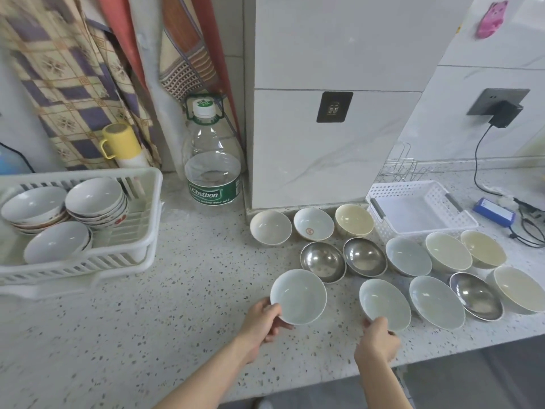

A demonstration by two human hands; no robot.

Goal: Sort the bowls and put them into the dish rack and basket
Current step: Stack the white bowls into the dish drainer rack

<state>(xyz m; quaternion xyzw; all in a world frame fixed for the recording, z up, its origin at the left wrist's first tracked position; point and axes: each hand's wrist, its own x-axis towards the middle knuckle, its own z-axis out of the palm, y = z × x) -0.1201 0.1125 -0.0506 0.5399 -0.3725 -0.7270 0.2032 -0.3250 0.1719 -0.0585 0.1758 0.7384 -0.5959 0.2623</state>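
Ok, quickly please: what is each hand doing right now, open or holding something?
Left hand: grips the rim of a white bowl.
Right hand: grips the rim of another white bowl.

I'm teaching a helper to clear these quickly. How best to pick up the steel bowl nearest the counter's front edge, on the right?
Probably by its near rim, coming from the front. The steel bowl sits upright with a white bowl on one side and a cream bowl on the other, both seemingly touching it, so the sides are crowded. The near rim faces open counter: thumb inside, fingers under the outer wall.
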